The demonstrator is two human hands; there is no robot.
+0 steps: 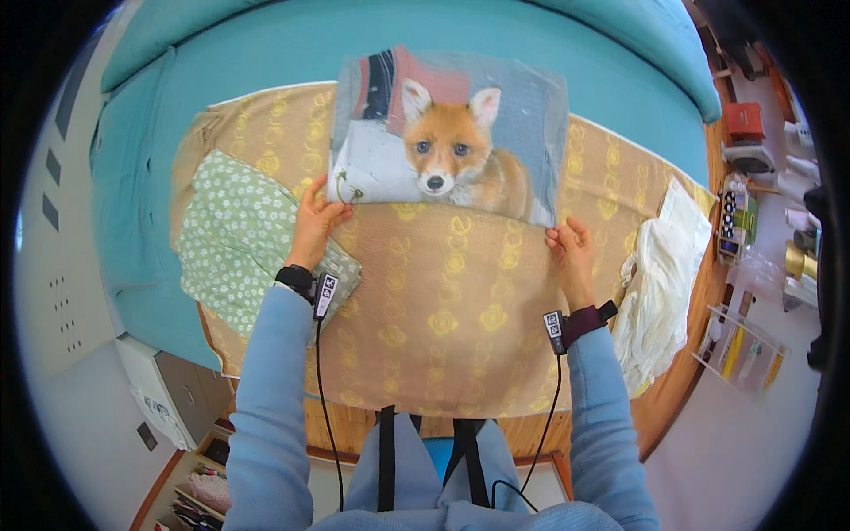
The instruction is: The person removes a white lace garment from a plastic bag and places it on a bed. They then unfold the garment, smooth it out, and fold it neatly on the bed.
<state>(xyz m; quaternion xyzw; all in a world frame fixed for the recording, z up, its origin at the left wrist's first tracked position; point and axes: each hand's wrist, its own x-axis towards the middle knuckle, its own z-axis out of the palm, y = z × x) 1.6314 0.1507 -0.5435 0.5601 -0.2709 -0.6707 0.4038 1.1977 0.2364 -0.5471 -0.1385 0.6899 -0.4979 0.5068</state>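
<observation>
A rectangular fox-print cloth (482, 177) is stretched flat over the far part of a tan, yellow-patterned cover (443, 301). Its picture is of an orange fox on a grey-blue ground. My left hand (312, 228) pinches the near left corner between thumb and fingers. At the near right corner, my right hand (572, 255) pinches the edge in the same way. Close to my left forearm lies a folded green cloth with white flowers (235, 234). A crumpled white garment (660, 292) lies to the right of my right hand.
Behind the cover is a teal sofa (257, 53). A white and grey cabinet (181, 389) stands at the lower left, above an open drawer. On the right are a red box (744, 120) and a clear plastic rack (744, 350). Black cables (324, 398) hang from both wrists.
</observation>
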